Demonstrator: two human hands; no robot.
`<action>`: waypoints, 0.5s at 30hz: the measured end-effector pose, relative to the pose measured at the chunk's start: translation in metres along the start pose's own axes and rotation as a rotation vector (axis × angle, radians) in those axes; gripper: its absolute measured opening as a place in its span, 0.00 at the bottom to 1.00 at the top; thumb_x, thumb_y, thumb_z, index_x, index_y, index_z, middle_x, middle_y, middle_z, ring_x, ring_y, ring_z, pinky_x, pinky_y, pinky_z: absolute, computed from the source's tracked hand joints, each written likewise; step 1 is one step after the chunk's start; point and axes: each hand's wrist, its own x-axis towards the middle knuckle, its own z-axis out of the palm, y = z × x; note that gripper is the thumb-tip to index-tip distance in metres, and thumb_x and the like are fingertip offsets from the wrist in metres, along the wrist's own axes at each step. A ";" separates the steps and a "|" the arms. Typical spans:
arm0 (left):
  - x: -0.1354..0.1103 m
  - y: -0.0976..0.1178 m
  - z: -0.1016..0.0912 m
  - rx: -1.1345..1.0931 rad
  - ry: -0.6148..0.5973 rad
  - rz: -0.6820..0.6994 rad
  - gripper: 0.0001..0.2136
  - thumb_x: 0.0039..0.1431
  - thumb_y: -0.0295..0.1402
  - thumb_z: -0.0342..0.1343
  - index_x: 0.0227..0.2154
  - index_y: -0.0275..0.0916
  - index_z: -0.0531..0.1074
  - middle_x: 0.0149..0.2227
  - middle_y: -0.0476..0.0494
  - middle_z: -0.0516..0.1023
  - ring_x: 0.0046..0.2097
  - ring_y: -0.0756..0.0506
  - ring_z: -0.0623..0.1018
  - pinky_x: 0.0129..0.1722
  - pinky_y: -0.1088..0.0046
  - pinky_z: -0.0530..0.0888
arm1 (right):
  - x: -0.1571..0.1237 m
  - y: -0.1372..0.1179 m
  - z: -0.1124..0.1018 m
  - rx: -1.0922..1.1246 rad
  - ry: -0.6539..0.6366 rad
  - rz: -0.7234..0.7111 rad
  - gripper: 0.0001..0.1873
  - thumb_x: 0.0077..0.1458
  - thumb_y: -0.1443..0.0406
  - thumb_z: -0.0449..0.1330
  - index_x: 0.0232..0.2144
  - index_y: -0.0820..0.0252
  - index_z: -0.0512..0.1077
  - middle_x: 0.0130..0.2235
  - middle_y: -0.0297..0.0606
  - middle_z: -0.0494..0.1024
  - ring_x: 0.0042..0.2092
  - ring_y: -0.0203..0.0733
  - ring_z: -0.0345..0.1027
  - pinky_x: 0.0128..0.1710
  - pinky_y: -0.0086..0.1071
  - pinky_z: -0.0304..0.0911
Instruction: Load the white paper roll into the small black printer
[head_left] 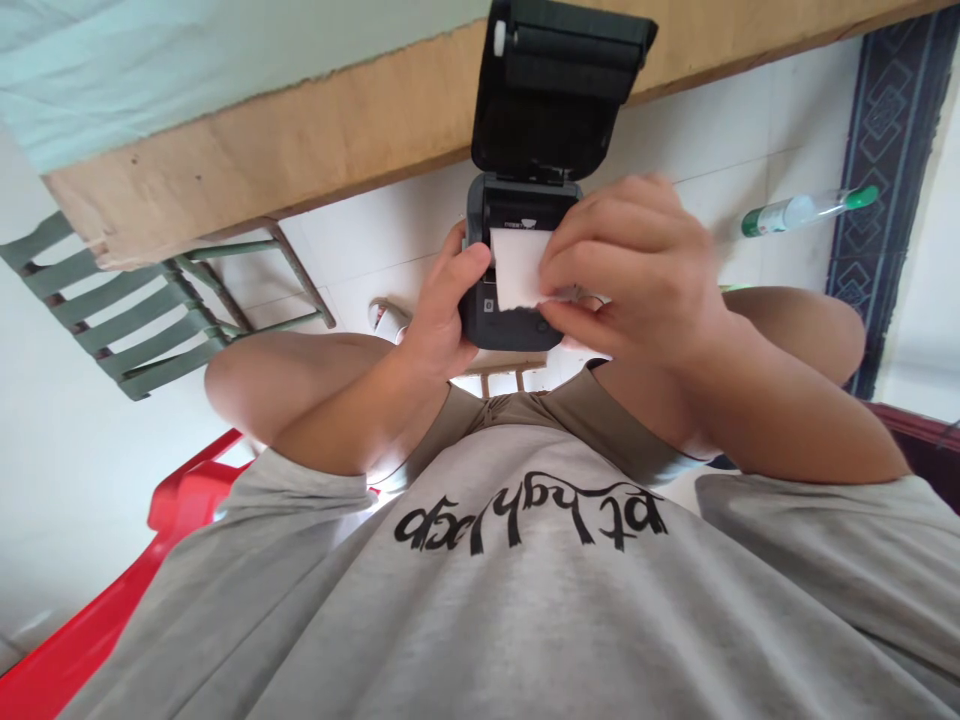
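Observation:
A small black label printer point(517, 300) with its lid point(559, 85) flipped open sits above my lap. My left hand point(442, 300) is closed around the printer's left side, thumb on its front edge. My right hand point(637, 270) pinches the white paper strip point(516, 268) that comes out of the printer's slot. The right hand is slightly blurred by motion. My grey shirt with black lettering fills the lower part of the view.
A wooden table edge point(300, 140) runs across the top, behind the printer lid. A green slatted chair point(135, 310) stands at left, a red plastic chair point(180, 500) beside me. A clear bottle with a green cap point(806, 210) lies on the white tiled floor at right.

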 end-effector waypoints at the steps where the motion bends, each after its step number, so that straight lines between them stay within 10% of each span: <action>1: 0.000 0.000 -0.001 0.004 -0.001 0.001 0.24 0.55 0.54 0.76 0.46 0.46 0.78 0.41 0.46 0.82 0.43 0.40 0.82 0.39 0.64 0.78 | 0.000 -0.001 0.001 0.019 -0.009 -0.047 0.08 0.68 0.60 0.61 0.36 0.56 0.72 0.40 0.30 0.81 0.44 0.37 0.70 0.42 0.40 0.57; 8: -0.008 0.003 -0.002 0.070 -0.062 0.063 0.22 0.55 0.40 0.79 0.49 0.45 0.77 0.47 0.44 0.84 0.53 0.35 0.85 0.50 0.59 0.84 | 0.002 0.010 -0.012 0.221 0.204 0.132 0.10 0.71 0.58 0.59 0.40 0.59 0.70 0.39 0.36 0.77 0.46 0.36 0.73 0.45 0.38 0.66; 15: -0.010 0.011 0.005 0.095 -0.204 0.072 0.35 0.48 0.39 0.83 0.57 0.49 0.73 0.60 0.41 0.82 0.64 0.30 0.82 0.60 0.51 0.84 | 0.007 0.007 -0.026 0.374 0.170 0.488 0.25 0.72 0.48 0.58 0.63 0.51 0.67 0.65 0.36 0.66 0.64 0.37 0.74 0.68 0.34 0.74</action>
